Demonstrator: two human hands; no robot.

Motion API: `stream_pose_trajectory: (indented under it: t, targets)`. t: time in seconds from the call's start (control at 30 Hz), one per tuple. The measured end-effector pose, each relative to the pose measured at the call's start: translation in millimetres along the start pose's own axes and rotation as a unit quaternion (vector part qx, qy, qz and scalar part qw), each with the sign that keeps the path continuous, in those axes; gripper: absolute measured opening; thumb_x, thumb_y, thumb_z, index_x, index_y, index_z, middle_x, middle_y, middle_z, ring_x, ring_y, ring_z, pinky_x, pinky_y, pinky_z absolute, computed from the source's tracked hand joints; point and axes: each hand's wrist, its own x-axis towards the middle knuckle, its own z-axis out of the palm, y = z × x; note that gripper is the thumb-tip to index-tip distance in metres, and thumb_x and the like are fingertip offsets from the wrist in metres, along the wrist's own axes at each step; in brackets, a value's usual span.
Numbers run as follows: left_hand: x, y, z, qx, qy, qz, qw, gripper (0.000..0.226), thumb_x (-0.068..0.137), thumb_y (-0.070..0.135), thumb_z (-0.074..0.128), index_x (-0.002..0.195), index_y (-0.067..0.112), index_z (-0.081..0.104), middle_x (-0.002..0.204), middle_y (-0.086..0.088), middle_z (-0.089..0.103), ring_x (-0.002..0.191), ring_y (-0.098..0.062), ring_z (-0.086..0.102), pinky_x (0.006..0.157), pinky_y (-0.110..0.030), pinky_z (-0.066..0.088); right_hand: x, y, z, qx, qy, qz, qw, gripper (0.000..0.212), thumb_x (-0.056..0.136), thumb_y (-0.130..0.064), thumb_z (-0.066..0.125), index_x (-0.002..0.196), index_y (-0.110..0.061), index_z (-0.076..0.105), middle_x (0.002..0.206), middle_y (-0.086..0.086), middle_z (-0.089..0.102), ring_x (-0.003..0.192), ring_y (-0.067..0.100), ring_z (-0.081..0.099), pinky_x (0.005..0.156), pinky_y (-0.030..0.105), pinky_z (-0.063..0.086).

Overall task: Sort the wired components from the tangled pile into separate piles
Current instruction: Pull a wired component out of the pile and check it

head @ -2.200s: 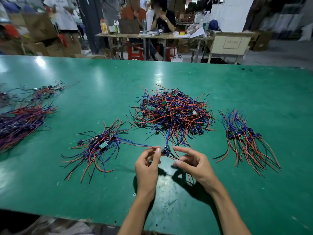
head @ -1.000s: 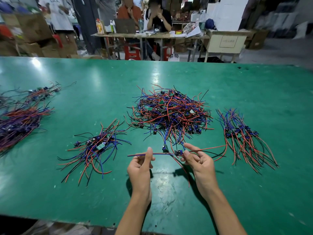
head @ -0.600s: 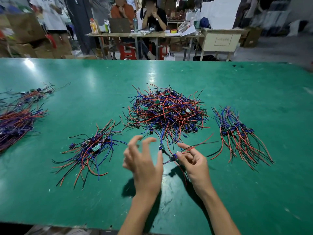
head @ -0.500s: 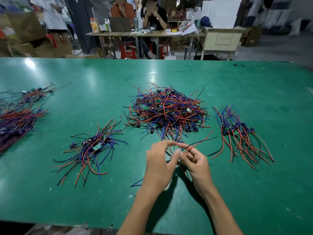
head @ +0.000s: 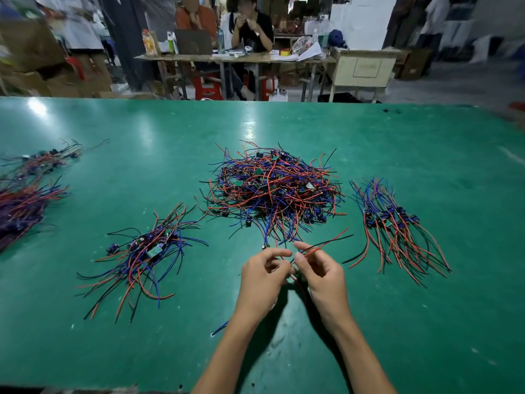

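While both hands meet above the near middle of the table (head: pixel 426 143), the right hand (head: pixel 321 275) pinches a thin red and black wire pair (head: pixel 326 243) that springs out toward the right, and the left hand (head: pixel 260 275) curls its fingers against the same wired component; the small part between the fingertips is hidden. A blue wire end (head: pixel 220 328) pokes out beside the left forearm. Just beyond the hands sits the tangled pile (head: pixel 272 189), a dense mound of red, blue and black leads with small green boards. A looser sorted pile (head: pixel 142 251) lies toward the left edge, a combed, fanned pile (head: pixel 395 226) toward the right, and darker bundles (head: pixel 25 194) at the far left edge. The tabletop is glossy green, scuffed near the front edge.
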Motion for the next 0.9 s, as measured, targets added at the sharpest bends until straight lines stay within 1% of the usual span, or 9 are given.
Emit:
stream_pose_trajectory:
  t: [0.07,0.23,0.3,0.4,0.5,0.6,0.67,0.77,0.9]
  targets:
    - [-2,-4,1,-0.01,0.015,-0.005,1.0,0.018,0.09,0.0,0.064,0.094,0.014,0.076,0.071,-0.003,0.076,0.067,-0.009,0.07,0.058,-0.018,0.05,2,0,1,0.013,0.025,0.003,1.0,0.021,0.09,-0.007,0.073,0.11,-0.015,0.074,0.076,-0.005,0.07,0.07,0.008,0.063,0.069,0.019,0.053]
    - [-7,-14,3,-0.017,0.035,0.029,0.999,0.006,0.09,0.014,0.074,0.085,0.016,0.077,0.077,0.001,0.077,0.069,-0.008,0.069,0.061,-0.017,0.049,1,-2,1,0.068,0.045,0.013,0.997,0.028,0.085,0.003,0.075,0.111,-0.008,0.072,0.073,0.001,0.073,0.067,0.006,0.066,0.065,0.017,0.055]
    - [-7,-18,3,-0.014,0.035,0.036,0.999,0.006,0.09,0.018,0.074,0.086,0.016,0.078,0.079,0.002,0.077,0.073,-0.01,0.071,0.064,-0.02,0.05,0,-1,1,0.065,0.038,0.01,0.997,0.025,0.085,0.003,0.075,0.108,-0.005,0.074,0.076,0.001,0.074,0.068,0.007,0.066,0.065,0.019,0.055]
    - [-6,-23,3,0.02,0.039,0.051,0.998,0.008,0.091,0.023,0.074,0.086,0.018,0.079,0.078,0.004,0.077,0.073,-0.011,0.07,0.069,-0.031,0.054,0,-1,1,0.052,0.042,0.009,0.998,0.013,0.085,0.001,0.075,0.095,-0.006,0.078,0.09,0.001,0.079,0.075,0.007,0.069,0.068,0.018,0.055]
    - [-5,-27,3,0.046,0.042,0.066,0.996,0.01,0.093,0.024,0.072,0.086,0.02,0.079,0.078,0.007,0.076,0.073,-0.011,0.07,0.073,-0.033,0.055,-2,0,1,0.014,0.036,-0.001,0.999,0.007,0.088,-0.001,0.074,0.09,-0.006,0.079,0.096,0.0,0.08,0.08,0.005,0.071,0.071,0.015,0.054]
    - [-4,-29,3,0.048,0.034,0.074,0.996,0.009,0.094,0.023,0.07,0.091,0.02,0.078,0.082,0.009,0.077,0.079,-0.012,0.072,0.077,-0.032,0.057,-3,2,2,-0.075,0.015,-0.029,0.997,0.012,0.094,-0.009,0.07,0.089,-0.012,0.08,0.098,-0.005,0.077,0.088,0.009,0.073,0.076,0.017,0.054]
    - [-4,-30,3,0.044,0.032,0.075,0.996,0.01,0.095,0.022,0.069,0.093,0.02,0.078,0.084,0.009,0.077,0.081,-0.011,0.073,0.079,-0.033,0.058,-3,4,2,-0.11,0.002,-0.035,0.993,0.018,0.097,-0.008,0.065,0.091,-0.015,0.08,0.098,-0.006,0.075,0.09,0.011,0.073,0.077,0.02,0.054]
    - [-3,-31,4,0.054,0.036,0.079,0.995,0.01,0.095,0.023,0.068,0.094,0.021,0.078,0.085,0.011,0.077,0.081,-0.007,0.072,0.079,-0.031,0.058,-3,6,2,-0.132,-0.023,-0.024,0.991,0.022,0.1,-0.01,0.059,0.095,-0.02,0.077,0.096,-0.002,0.076,0.091,0.017,0.073,0.082,0.034,0.058]
    - [-3,-32,4,0.078,0.04,0.088,0.992,0.008,0.094,0.024,0.069,0.094,0.021,0.077,0.089,0.015,0.077,0.082,-0.005,0.071,0.08,-0.032,0.058,-3,8,3,-0.131,-0.033,-0.019,0.991,0.021,0.096,-0.027,0.054,0.094,-0.028,0.075,0.09,-0.001,0.077,0.088,0.017,0.074,0.083,0.037,0.058]
